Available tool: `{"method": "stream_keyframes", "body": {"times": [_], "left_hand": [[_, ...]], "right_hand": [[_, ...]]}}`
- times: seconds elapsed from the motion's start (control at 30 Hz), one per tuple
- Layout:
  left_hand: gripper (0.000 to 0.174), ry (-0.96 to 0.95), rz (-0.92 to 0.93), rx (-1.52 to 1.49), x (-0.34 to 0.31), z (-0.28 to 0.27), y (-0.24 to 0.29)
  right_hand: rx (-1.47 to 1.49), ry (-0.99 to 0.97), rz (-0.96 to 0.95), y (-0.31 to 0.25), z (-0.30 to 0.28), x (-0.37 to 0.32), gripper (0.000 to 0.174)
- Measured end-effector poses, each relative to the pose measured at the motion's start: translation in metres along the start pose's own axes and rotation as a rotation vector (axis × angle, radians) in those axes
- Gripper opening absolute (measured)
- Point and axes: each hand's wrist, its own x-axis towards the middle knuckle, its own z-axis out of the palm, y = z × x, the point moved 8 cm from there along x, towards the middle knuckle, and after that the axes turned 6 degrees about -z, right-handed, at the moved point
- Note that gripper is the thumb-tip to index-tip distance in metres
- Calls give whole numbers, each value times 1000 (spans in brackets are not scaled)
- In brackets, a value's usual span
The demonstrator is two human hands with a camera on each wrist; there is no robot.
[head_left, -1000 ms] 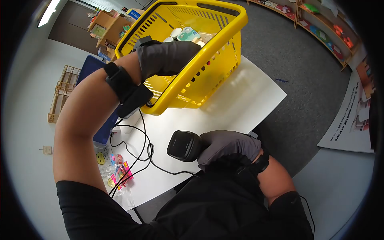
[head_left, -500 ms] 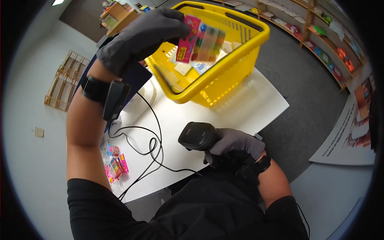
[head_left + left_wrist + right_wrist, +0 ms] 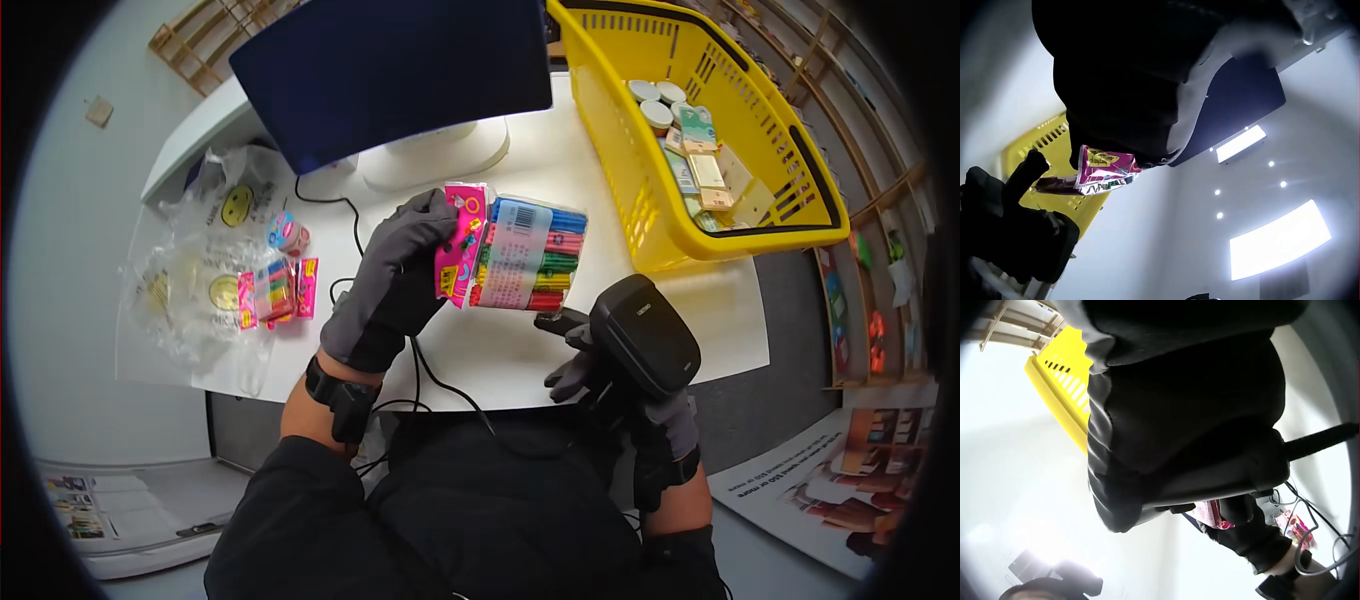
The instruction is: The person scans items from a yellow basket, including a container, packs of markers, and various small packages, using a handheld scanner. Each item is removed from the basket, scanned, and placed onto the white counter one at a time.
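Note:
The left hand (image 3: 385, 280), in a grey and black glove, pinches the pink header of a clear pack of coloured sticks (image 3: 530, 255), barcode side facing up, above the white table. The same pink header (image 3: 1107, 164) shows below the dark glove in the left wrist view. In the right hand (image 3: 640, 410) is a black handheld scanner (image 3: 645, 335), gripped just right of the pack, some fingers extended to its left. The scanner and pack do not touch in the head view. The right wrist view has the gloved right hand (image 3: 1185, 406) filling its middle.
A yellow basket (image 3: 640, 230) holding jars and small boxes stands at the right. Behind the left hand is a dark blue screen (image 3: 400, 80) on a white base. Plastic bags (image 3: 180, 290), another pink pack (image 3: 275, 292) and a small cup lie left; black cables (image 3: 440, 375) cross the front.
The left hand has carried the pack from over the basket leftward to in front of the body. The right hand has shifted right with the scanner, and the head view has turned left.

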Motion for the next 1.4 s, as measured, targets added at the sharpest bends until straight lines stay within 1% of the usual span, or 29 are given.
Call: {"method": "stream_keyframes", "body": {"times": [0.03, 0.1, 0.13, 0.2, 0.23, 0.27, 0.3, 0.37, 0.4, 0.5, 0.57, 0.67, 0.7, 0.73, 0.77, 0.8, 0.83, 0.9, 0.93, 0.97, 1.07, 1.1, 1.2, 1.3, 1.33, 1.4], "left_hand": [[22, 44, 17, 29, -4, -5, -3], [23, 130, 47, 89, -11, -17, -9], [23, 135, 51, 61, -10, -29, -13], [25, -11, 326, 509, -6, -40, -7], [26, -79, 460, 738, -10, -35, -3], [26, -65, 463, 722, -10, -39, -4], [27, -35, 280, 472, -5, -41, -9], [30, 10, -94, -36, -3, -39, -30], [30, 8, -104, -58, -3, -38, -30], [38, 73, -108, 308, -1, -41, -31], [38, 80, -114, 243, 7, -51, -40], [40, 110, -117, 174, 12, -67, -45], [39, 133, -97, 130, 12, -69, -43], [38, 155, -78, 89, 12, -70, -42], [38, 176, -59, 48, 12, -71, -41], [38, 184, -63, 44, 11, -73, -41], [37, 209, -58, 100, 11, -75, -40], [35, 252, -48, 215, 11, -77, -36], [35, 251, -55, 215, 10, -76, -36], [34, 240, -66, 248, 9, -75, -35], [34, 209, -89, 318, 8, -69, -34], [35, 207, -75, 306, 7, -68, -33], [36, 207, -44, 288, 6, -66, -32], [33, 206, 12, 276, 9, -71, -38], [33, 237, 21, 303, 8, -73, -36], [28, 189, -16, 236, 6, -69, -34]], "right_hand": [[-17, 7, 28, 3, 10, 4, 67], [-435, -1, 75, 4, 27, 17, 64], [-646, -16, 92, 5, 33, 24, 63], [-656, 10, 99, 12, 35, 37, 62], [-645, 41, 90, 16, 34, 44, 61], [-631, 71, 81, 18, 33, 50, 60], [-644, 69, 95, 22, 36, 56, 60], [-600, 144, -13, 18, 38, 66, 58], [-579, 187, -66, 15, 37, 68, 58], [-585, 245, -53, 15, 27, 75, 56], [-599, 260, -36, 13, 25, 77, 56], [-757, 211, -12, 12, 39, 80, 55], [-756, 204, -2, 10, 46, 80, 55], [-847, 279, 102, 6, 54, 80, 49], [-937, 355, 207, 2, 60, 77, 47], [-1027, 432, 314, 1, 59, 71, 49], [-1026, 429, 323, 2, 57, 62, 49], [-790, 423, 342, 3, 58, 41, 48], [-670, 424, 347, 6, 61, 36, 47], [-666, 430, 347, 6, 60, 34, 47], [-789, 255, 341, 10, 75, 42, 51], [-786, 259, 340, 12, 71, 40, 51], [-934, 91, 265, 23, 65, 41, 36], [-921, 118, 249, 19, 63, 35, 38], [-900, 114, 241, 22, 63, 36, 40], [-618, 204, 417, 32, 56, 32, 50]]}}
